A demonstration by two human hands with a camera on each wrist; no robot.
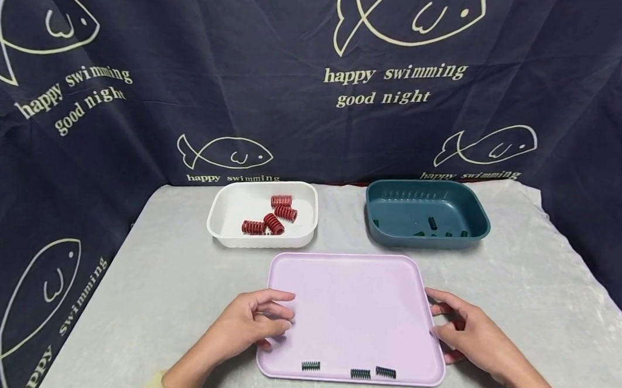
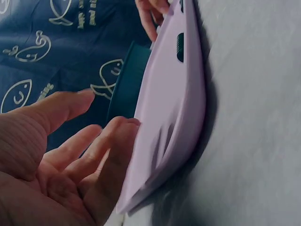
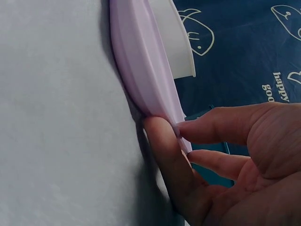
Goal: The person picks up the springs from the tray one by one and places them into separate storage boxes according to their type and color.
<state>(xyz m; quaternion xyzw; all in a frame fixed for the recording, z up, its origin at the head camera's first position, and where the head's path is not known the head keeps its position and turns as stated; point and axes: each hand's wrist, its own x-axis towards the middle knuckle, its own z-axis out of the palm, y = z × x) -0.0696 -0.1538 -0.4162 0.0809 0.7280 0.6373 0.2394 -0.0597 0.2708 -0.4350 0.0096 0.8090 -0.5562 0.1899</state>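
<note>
A lilac tray (image 1: 357,313) lies on the table, with three small dark green springs (image 1: 311,366) along its near edge. My left hand (image 1: 248,322) is at the tray's left side, thumb and fingers apart and loosely bent, with nothing between them. In the left wrist view, fingertips (image 2: 124,121) are close to the tray's rim; whether they touch it I cannot tell. My right hand (image 1: 472,334) holds the tray's right edge. The right wrist view shows its thumb at the rim and a finger (image 3: 164,136) against the outer wall.
Behind the tray, a white container (image 1: 261,241) on the left holds several red springs (image 1: 274,224). At the back right, a teal container (image 1: 424,242) holds several small dark springs (image 1: 432,223). Navy fabric (image 1: 304,117) with fish drawings hangs behind the grey-covered table (image 1: 170,268).
</note>
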